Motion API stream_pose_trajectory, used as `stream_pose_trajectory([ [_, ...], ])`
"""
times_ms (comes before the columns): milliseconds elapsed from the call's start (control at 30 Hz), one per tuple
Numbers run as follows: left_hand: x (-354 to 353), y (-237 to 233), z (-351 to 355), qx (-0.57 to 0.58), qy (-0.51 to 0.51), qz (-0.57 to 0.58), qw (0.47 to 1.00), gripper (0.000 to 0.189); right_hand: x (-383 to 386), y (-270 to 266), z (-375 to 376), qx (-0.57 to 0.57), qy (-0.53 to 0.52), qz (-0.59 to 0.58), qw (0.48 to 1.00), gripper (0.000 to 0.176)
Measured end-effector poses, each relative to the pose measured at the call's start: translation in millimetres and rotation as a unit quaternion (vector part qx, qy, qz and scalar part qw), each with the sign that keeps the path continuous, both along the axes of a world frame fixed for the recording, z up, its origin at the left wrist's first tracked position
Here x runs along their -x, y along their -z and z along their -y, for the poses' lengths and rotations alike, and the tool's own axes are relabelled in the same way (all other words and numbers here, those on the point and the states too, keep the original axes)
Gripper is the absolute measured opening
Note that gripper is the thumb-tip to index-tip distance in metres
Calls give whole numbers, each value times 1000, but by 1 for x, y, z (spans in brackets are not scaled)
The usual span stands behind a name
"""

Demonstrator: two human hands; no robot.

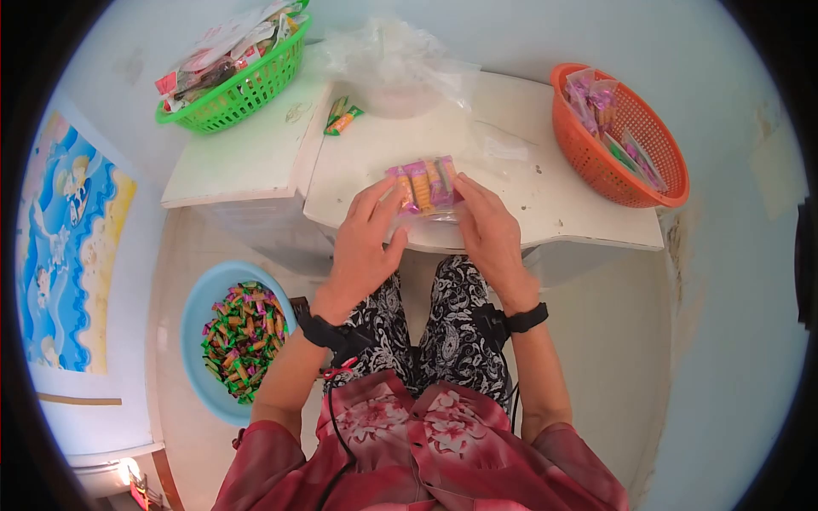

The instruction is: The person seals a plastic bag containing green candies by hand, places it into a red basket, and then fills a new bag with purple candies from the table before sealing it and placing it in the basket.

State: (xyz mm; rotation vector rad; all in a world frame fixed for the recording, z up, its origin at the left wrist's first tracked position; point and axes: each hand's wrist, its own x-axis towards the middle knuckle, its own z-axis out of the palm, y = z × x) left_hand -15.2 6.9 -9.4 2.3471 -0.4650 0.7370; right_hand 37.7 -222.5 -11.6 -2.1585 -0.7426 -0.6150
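A clear plastic bag of wrapped snack sticks (423, 184) lies at the front of the white table, its purple-and-orange packets side by side. At its left side is my left hand (368, 237), fingers bent over the edge and thumb pointing toward the bag's lower end. My right hand (489, 232) holds the opposite side, with fingertips on the plastic by the last packet. Parts of both side edges are hidden under my fingers. Farther back on the table, a few loose green-and-orange wrapped snacks (343, 120) lie left of the bag.
Clear plastic bags (396, 60) are heaped at the table's back. An orange basket (579, 119) with filled bags stands right; a green basket (256, 92) with packaging stands back left. On the floor at left, a blue basin (192, 341) holds many wrapped snacks.
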Motion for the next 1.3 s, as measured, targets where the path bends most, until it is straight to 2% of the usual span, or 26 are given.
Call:
stream_pose_trajectory([
  [67,-9,9,-9,9,3,-5,1000,56,1,5,-6,-36,8,-37,999,49],
  [167,-16,11,-21,81,13,-93,992,58,3,2,-14,-44,24,-15,999,42],
  [267,-11,-4,-26,128,95,-111,981,57,4,-2,-14,-30,35,2,999,42],
  [367,-6,-11,-22,135,121,-86,980,59,2,2,-13,-51,32,-4,998,45],
  [467,-9,-21,-10,119,98,-81,985,64,2,0,-13,-37,24,-7,999,54],
  [567,-21,-10,-5,56,86,-26,994,71,4,-2,-16,-2,38,2,999,64],
  [667,-24,-8,-1,29,89,-45,995,77,1,-2,-15,27,36,11,999,70],
  [767,-32,0,-4,39,83,-39,995,80,-1,2,-14,-22,30,-50,998,70],
  [967,-47,-5,-9,11,57,-66,996,90,-2,3,-13,-48,21,-55,997,59],
  [1067,-52,-22,-14,14,78,-111,991,95,-1,3,-13,-60,12,-59,996,55],
  [1267,-62,-41,-18,-41,72,-201,976,90,-2,7,-14,-76,21,-66,995,50],
  [1300,-63,-36,-18,-51,73,-176,980,88,-1,7,-14,-77,19,-60,995,50],
])
